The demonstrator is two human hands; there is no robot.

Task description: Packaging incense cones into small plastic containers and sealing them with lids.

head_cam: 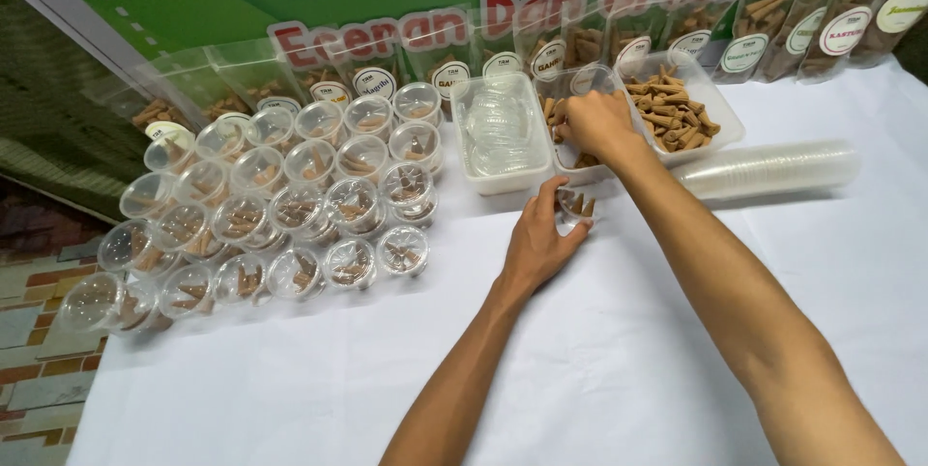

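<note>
Head view: white table (599, 369), brown cones everywhere.
Left hand (537, 244): fingers curled round a small clear cup (576, 207) with cones in it, standing on the table.
Right hand (596, 123): clenched down into the middle tub (559, 149); what it pinches is hidden.
Risk: loose left grip could tip the cup, spilling cones towards the lidded cups (290, 210).

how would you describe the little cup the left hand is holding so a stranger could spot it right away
Start at the white tablecloth and find the row of clear rectangular tubs near the green banner. Just in front of them, the left hand steadies one small clear round cup with brown cones inside. Unlike the lidded cups massed to the left, it stands alone and open.
</note>
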